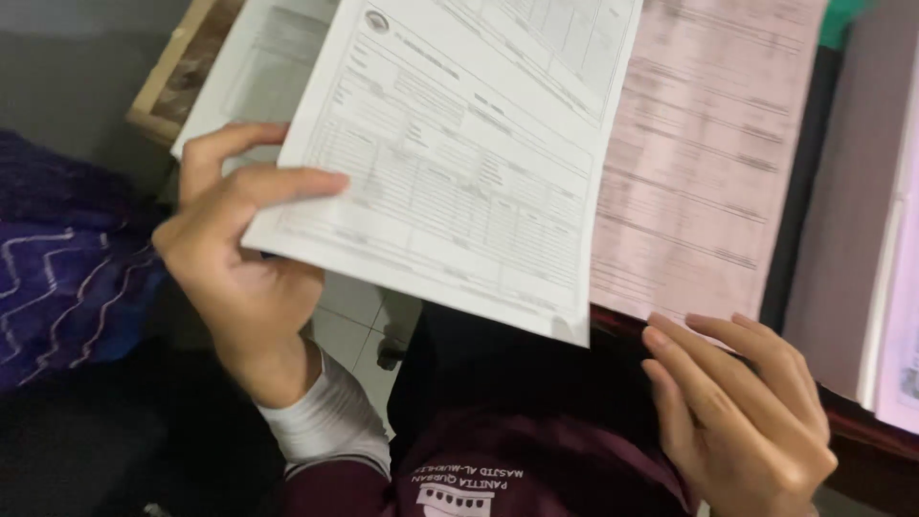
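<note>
While left hand [239, 278] fingers [287, 182] pinch white form [459, 163] at its lower-left corner | right hand [742, 412] released, fingertips [661, 340] touching pink sheet [699, 163] edge.

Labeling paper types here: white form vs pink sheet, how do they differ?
The white form is white; the pink sheet is pale pink. The white form is pinched at its lower left corner by the left hand and overlaps the pink sheet, which lies underneath with the right hand at its bottom edge. Both are printed forms with ruled tables.
</note>
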